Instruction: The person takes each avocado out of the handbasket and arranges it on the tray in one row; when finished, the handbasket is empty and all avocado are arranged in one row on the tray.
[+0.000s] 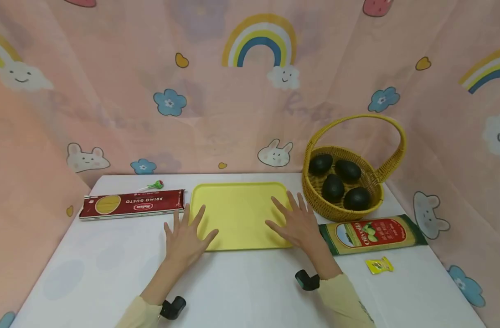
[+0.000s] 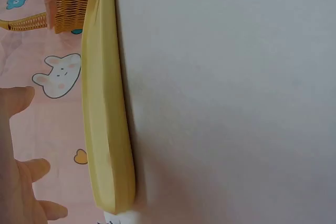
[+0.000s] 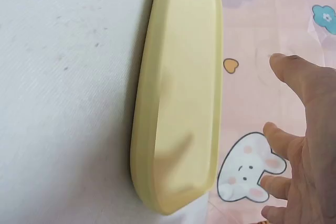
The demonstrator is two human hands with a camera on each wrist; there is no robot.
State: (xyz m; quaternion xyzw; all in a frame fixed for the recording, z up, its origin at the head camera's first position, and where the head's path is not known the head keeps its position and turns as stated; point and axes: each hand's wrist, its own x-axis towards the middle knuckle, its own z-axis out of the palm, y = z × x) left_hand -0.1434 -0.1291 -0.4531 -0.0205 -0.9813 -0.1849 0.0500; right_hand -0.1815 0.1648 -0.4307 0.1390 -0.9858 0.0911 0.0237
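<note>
A yellow rectangular tray [image 1: 237,216] lies flat near the middle of the white table. My left hand [image 1: 186,241], fingers spread, hovers at the tray's left front corner and holds nothing. Over the tray's right side is my right hand [image 1: 296,223], also spread and holding nothing. In the left wrist view the tray [image 2: 107,108] stands apart from the left fingers [image 2: 37,169]. The right wrist view likewise shows a gap between the tray [image 3: 184,103] and the right fingers [image 3: 286,72].
Left of the tray lie a red pasta pack [image 1: 135,203] and a green-wrapped lollipop [image 1: 155,184]. To the right stands a yellow wicker basket [image 1: 332,214] holding several avocados [image 1: 333,188]. In front of it are a green-and-gold Olivoilà pack [image 1: 373,233] and a yellow-wrapped candy [image 1: 379,265].
</note>
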